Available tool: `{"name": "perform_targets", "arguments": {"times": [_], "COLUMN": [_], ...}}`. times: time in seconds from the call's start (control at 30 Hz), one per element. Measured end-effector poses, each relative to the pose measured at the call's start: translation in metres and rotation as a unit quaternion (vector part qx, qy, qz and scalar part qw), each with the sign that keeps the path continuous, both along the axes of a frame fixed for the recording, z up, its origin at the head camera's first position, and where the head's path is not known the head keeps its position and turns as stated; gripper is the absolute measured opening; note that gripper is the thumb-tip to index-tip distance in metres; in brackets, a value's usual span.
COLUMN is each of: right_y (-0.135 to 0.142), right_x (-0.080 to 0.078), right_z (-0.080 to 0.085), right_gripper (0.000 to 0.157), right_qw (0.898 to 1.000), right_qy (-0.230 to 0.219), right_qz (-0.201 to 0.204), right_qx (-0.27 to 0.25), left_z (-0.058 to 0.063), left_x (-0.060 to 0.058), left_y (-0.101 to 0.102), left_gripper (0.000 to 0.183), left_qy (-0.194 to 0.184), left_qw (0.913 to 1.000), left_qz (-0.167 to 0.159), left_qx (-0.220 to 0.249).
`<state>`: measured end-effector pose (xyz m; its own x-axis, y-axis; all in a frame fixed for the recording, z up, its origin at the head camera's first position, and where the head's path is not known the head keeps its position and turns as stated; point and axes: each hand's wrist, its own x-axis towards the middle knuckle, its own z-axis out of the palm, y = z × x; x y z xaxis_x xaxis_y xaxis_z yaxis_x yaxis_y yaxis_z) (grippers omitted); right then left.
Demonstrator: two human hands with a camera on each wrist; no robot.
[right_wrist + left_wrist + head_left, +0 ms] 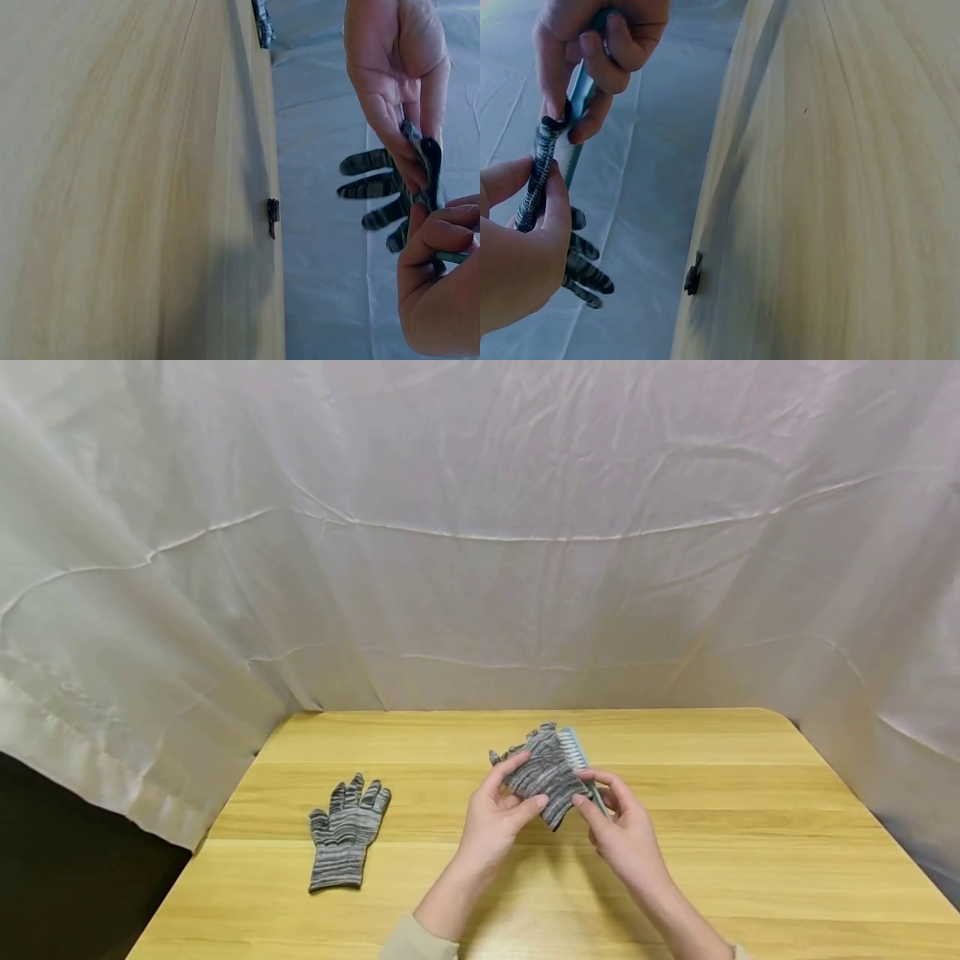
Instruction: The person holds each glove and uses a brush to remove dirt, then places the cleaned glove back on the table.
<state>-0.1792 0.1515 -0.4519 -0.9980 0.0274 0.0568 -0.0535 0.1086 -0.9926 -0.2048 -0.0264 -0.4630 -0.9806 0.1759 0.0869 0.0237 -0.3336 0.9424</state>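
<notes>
A grey-and-black striped knit glove (546, 772) is held up above the wooden table, its fingers pointing away. My left hand (495, 818) pinches the glove's near-left side between thumb and fingers. With my right hand (618, 831) I grip the handle of a light blue brush (573, 748) and pinch the glove's cuff at the same time. White bristles face the glove, and most of the handle is covered by the right hand. In the left wrist view the teal handle (583, 88) runs through the curled right fingers.
A second matching glove (345, 835) lies flat on the left of the wooden table (750, 860), fingers pointing away. Both wrist views show a small dark object (694, 276) on the table, its kind unclear. Pale curtains (480, 593) hang behind and at the sides.
</notes>
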Motion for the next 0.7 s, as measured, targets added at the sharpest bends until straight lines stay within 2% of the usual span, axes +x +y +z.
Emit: {"name": "perform_targets", "arguments": {"times": [0.2,0.33,0.4,0.47,0.53,0.63,0.7], "right_y": [0.008,0.012,0.013,0.012,0.010,0.006,0.002], "right_x": [-0.005,-0.007,-0.007,-0.007,-0.007,-0.006,-0.005], "right_z": [0.001,0.001,0.000,-0.001,-0.002,-0.004,-0.005], "right_gripper": [0.031,0.038,0.039,0.040,0.040,0.041,0.044], "right_qw": [0.999,0.995,0.988,0.975,0.956,0.925,0.909], "right_qy": [0.025,0.067,0.108,0.165,0.227,0.315,0.355], "right_qz": [-0.017,-0.024,-0.024,-0.021,-0.019,-0.004,0.007], "right_qx": [0.015,0.064,0.105,0.149,0.184,0.211,0.216], "left_z": [0.002,0.003,0.003,0.004,0.004,0.004,0.005], "left_x": [-0.006,-0.009,-0.010,-0.011,-0.011,-0.012,-0.012], "left_y": [-0.009,-0.017,-0.020,-0.023,-0.025,-0.027,-0.027], "left_gripper": [0.068,0.072,0.075,0.077,0.078,0.078,0.078], "left_qy": [0.027,0.038,0.039,0.039,0.039,0.044,0.047], "left_qw": [0.9993,0.9983,0.9982,0.9982,0.9981,0.9978,0.9975], "left_qz": [0.017,0.017,0.011,0.002,-0.005,-0.014,-0.017], "left_qx": [-0.021,-0.040,-0.044,-0.046,-0.046,-0.047,-0.049]}}
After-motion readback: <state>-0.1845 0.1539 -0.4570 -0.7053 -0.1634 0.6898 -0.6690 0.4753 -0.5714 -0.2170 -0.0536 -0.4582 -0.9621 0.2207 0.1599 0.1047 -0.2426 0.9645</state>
